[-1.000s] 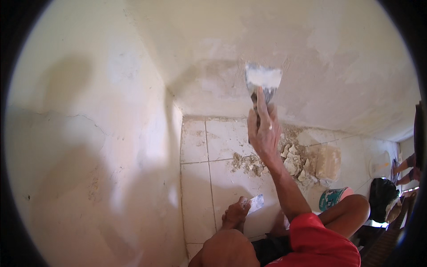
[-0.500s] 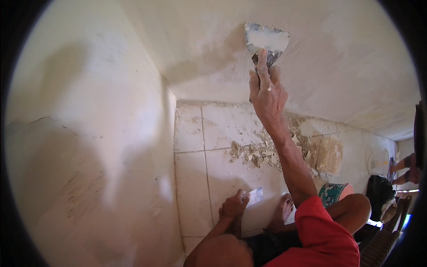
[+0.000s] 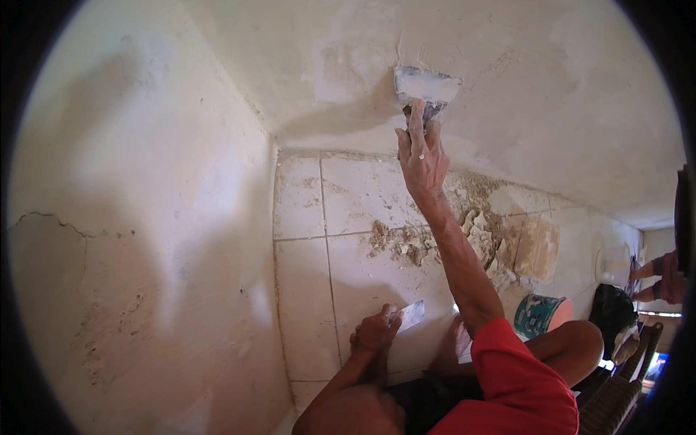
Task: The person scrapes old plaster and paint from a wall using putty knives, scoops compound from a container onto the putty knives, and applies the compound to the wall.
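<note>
My right hand (image 3: 425,163) reaches forward and grips a wide putty knife (image 3: 428,85), with a finger stretched along its blade. White filler coats the blade, which lies against the far wall (image 3: 522,94) low down, above the floor. Nearer to me, my left hand (image 3: 375,330) is closed around a smaller scraper (image 3: 412,315); its handle is hidden in the fist and its whitish blade points right, over the floor tiles. Patches and streaks of filler show on the wall around the putty knife.
Broken flakes and crumbs of plaster (image 3: 475,235) lie on the tiles under my right forearm. A dusty rectangular container (image 3: 537,248), a green and pink bucket (image 3: 540,316) and a black bag (image 3: 612,312) stand to the right. A cracked wall (image 3: 145,254) rises at left. Another person's arm (image 3: 645,272) shows far right.
My right hand and the putty knife have moved down the wall and slightly left. The left hand still holds the scraper in about the same place. The view has shifted a little.
</note>
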Action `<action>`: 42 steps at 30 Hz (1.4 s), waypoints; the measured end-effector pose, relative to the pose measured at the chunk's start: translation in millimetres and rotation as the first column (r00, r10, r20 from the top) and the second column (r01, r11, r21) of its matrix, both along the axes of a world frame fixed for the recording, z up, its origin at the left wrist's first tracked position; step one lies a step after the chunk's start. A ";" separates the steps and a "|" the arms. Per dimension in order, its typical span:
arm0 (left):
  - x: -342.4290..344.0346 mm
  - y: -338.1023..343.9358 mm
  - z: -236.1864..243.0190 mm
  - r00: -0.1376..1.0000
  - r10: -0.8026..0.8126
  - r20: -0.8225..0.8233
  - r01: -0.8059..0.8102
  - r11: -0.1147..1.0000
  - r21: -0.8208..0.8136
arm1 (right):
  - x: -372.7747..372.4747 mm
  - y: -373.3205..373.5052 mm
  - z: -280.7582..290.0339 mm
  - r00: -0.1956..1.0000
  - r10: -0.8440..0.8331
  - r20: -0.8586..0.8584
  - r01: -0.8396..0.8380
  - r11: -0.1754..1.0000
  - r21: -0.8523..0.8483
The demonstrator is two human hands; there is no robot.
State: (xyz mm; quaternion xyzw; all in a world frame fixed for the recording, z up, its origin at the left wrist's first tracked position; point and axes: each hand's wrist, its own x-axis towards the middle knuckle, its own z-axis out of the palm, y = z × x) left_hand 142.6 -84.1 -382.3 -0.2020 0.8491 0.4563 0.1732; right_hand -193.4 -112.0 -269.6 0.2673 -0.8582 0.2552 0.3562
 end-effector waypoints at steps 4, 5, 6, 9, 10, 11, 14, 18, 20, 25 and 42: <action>1.9 1.6 -7.3 0.998 0.035 -0.058 -0.033 0.999 0.024 | -4.1 4.2 -20.0 1.000 0.010 -0.017 -0.010 1.000 0.026; 2.5 1.1 -6.8 0.992 0.031 -0.121 -0.030 1.000 0.007 | -5.0 5.7 -25.0 1.000 0.014 -0.022 -0.013 1.000 0.028; 2.9 0.7 -7.0 0.983 0.026 -0.182 -0.029 1.000 -0.012 | -5.7 7.5 -33.6 0.999 0.029 -0.021 -0.028 0.999 0.033; 4.4 4.4 -15.7 0.980 0.039 -0.197 -0.045 0.999 -0.026 | -1.9 17.6 -62.7 0.999 0.036 0.009 -0.037 0.997 0.065; 5.8 3.7 -16.5 0.978 0.044 -0.205 -0.051 0.998 -0.029 | 5.1 19.7 -67.9 0.998 0.025 0.055 -0.030 0.996 0.087; 6.9 3.5 -17.5 0.984 0.022 -0.177 -0.029 0.999 -0.036 | 12.9 25.0 -72.4 0.996 0.042 0.078 -0.049 0.994 0.094; 9.4 3.7 -25.0 0.993 0.009 -0.122 -0.012 1.000 -0.021 | 42.1 42.4 -82.1 0.966 0.103 0.236 -0.120 0.991 0.062; 3.8 2.3 -13.6 0.993 0.007 -0.115 -0.005 1.000 0.021 | 57.9 50.8 -35.9 0.962 0.198 0.189 -0.212 0.976 0.055; 7.9 1.1 -12.3 0.995 0.018 -0.096 -0.018 1.000 0.005 | 46.7 38.0 6.6 0.968 0.217 0.127 -0.219 0.976 0.006; 6.2 2.2 -19.1 0.991 0.024 -0.129 -0.027 0.999 -0.024 | 24.5 6.1 111.6 0.960 0.236 -0.151 -0.243 0.970 -0.027; 6.8 -2.0 -22.1 0.976 0.028 -0.216 -0.024 0.999 0.022 | 20.8 5.8 44.0 0.993 0.110 -0.042 -0.107 0.992 0.070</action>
